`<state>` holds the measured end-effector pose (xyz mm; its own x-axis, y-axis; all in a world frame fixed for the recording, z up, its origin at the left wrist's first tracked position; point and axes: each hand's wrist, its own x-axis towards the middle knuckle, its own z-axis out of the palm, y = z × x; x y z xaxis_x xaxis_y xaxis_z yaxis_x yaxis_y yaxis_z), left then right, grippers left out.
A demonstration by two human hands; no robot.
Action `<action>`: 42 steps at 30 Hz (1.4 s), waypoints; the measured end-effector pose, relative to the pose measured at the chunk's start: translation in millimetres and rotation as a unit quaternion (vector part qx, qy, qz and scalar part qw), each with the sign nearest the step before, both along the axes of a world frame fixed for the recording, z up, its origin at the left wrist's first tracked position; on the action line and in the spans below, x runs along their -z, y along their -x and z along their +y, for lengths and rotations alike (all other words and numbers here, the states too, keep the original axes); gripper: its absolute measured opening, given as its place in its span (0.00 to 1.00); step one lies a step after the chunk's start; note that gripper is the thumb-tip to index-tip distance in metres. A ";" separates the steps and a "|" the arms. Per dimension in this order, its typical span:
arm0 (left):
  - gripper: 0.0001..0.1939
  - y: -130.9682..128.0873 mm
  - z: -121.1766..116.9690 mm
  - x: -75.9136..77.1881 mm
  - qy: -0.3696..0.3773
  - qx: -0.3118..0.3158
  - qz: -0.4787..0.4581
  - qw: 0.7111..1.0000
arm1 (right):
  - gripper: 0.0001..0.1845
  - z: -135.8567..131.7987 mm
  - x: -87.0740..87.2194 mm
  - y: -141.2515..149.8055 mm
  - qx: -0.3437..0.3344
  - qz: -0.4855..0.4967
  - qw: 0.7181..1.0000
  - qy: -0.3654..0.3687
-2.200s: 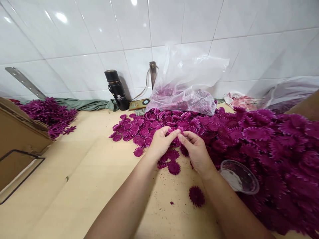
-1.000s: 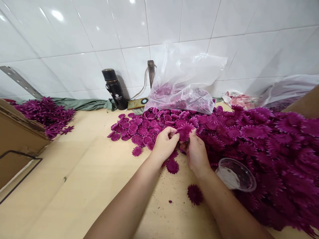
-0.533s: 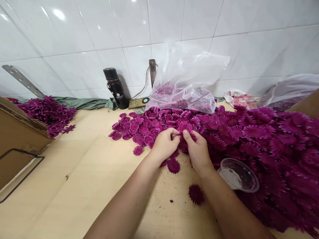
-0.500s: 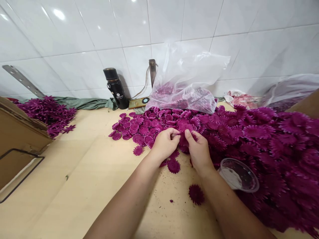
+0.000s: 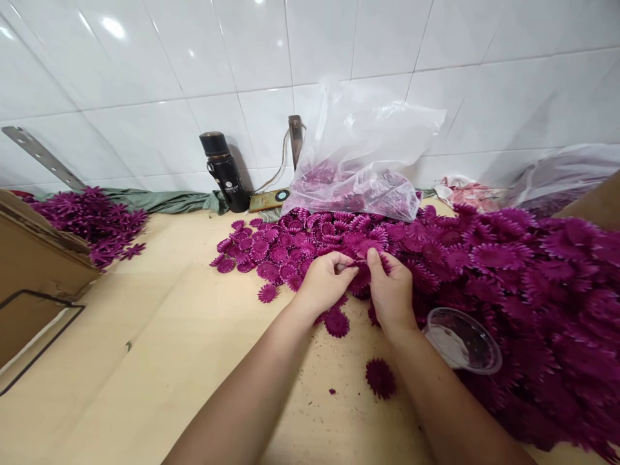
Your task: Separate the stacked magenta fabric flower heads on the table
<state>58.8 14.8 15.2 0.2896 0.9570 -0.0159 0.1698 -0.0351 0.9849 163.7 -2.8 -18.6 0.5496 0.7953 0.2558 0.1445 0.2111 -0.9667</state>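
Near the front of a heap of purple artificial flowers (image 5: 504, 258), both of my hands work close together. My left hand (image 5: 325, 282) has its thumb and forefinger pinched on the edge of a purple artificial flower (image 5: 362, 245). With thumb pressed against curled fingers, my right hand (image 5: 393, 294) grips the same flower from the right. Its petals blend into the heap behind, so its outline is hard to make out. Below the hands, a loose flower (image 5: 336, 323) lies on the tabletop, and a darker one (image 5: 380, 378) rests closer to me, beside my right forearm.
A clear plastic bowl (image 5: 491, 361) sits against the heap. Behind stand a translucent bag (image 5: 361, 148) and a black bottle (image 5: 224, 174) beside a small gold device (image 5: 268, 200). At left are a cardboard box (image 5: 41, 278) and a pile of star-shaped purple pieces (image 5: 97, 223).
Both hands have shifted slightly to the right, the right hand a little more, widening the gap between them. The flowers on the table lie as before.
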 end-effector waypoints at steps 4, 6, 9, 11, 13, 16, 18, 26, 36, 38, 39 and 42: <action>0.11 3.6 4.2 2.6 -0.026 -0.035 -0.008 0.999 | 0.23 -1.6 -3.4 5.5 0.000 0.096 0.995 -0.026; 0.15 5.2 6.3 5.3 -0.041 -0.056 -0.003 0.998 | 0.21 -1.7 -4.8 9.2 -0.050 0.152 0.987 -0.027; 0.17 6.2 9.8 10.6 -0.044 -0.057 -0.017 0.997 | 0.19 -1.9 -7.8 14.7 -0.135 0.185 0.973 -0.013; 0.18 6.2 11.5 13.5 -0.041 -0.052 -0.039 0.997 | 0.16 -2.5 -9.8 16.5 -0.166 0.171 0.971 -0.011; 0.20 5.7 11.7 14.5 -0.036 -0.044 -0.064 0.996 | 0.13 -3.3 -10.4 15.7 -0.158 0.132 0.978 -0.017; 0.19 4.3 8.6 11.1 -0.006 -0.008 -0.099 0.995 | 0.09 -3.1 -7.3 10.3 -0.104 0.074 0.991 -0.026; 0.16 3.7 5.4 6.7 0.016 0.033 -0.119 0.992 | 0.10 -1.6 -3.7 5.9 -0.061 0.072 0.995 -0.026; 0.08 8.2 6.7 1.0 0.040 0.028 -0.149 0.988 | 0.19 -0.9 -9.1 5.4 -0.036 0.286 0.958 -0.014; 0.23 8.2 16.0 20.0 -0.005 -0.029 -0.127 0.991 | 0.15 -4.8 -10.2 18.3 -0.164 0.122 0.979 -0.008; 0.23 8.9 14.9 18.6 0.011 -0.016 -0.144 0.989 | 0.12 -4.6 -9.1 15.8 -0.139 0.089 0.986 -0.011; 0.23 8.8 13.7 17.1 0.021 -0.004 -0.150 0.988 | 0.12 -4.4 -8.0 13.8 -0.119 0.071 0.990 -0.010; 0.20 7.6 9.2 11.3 0.037 0.045 -0.159 0.986 | 0.12 -2.6 -2.5 7.2 -0.057 0.037 0.998 -0.003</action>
